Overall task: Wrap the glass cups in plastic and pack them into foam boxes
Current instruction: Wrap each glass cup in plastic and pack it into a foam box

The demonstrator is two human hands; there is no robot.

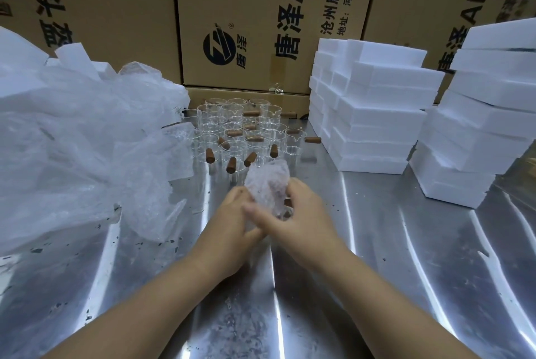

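Left hand [232, 225] and right hand [301, 216] together, tight round plastic-wrapped cup [268, 184] between them.

Bare metal table [377, 257] lies open from the near edge up to the left hand [232, 231] and right hand [301, 222], which grip a wrapped cup [268, 184] at the centre. A heap of plastic sheets [81, 138] blocks the left side; stacks of foam boxes [374, 114] wall off the right. Just beyond the hands, crowded glass cups [240, 126] fill the middle, cardboard cartons [246, 10] close the back, and a narrow lane lies open between cups and foam.
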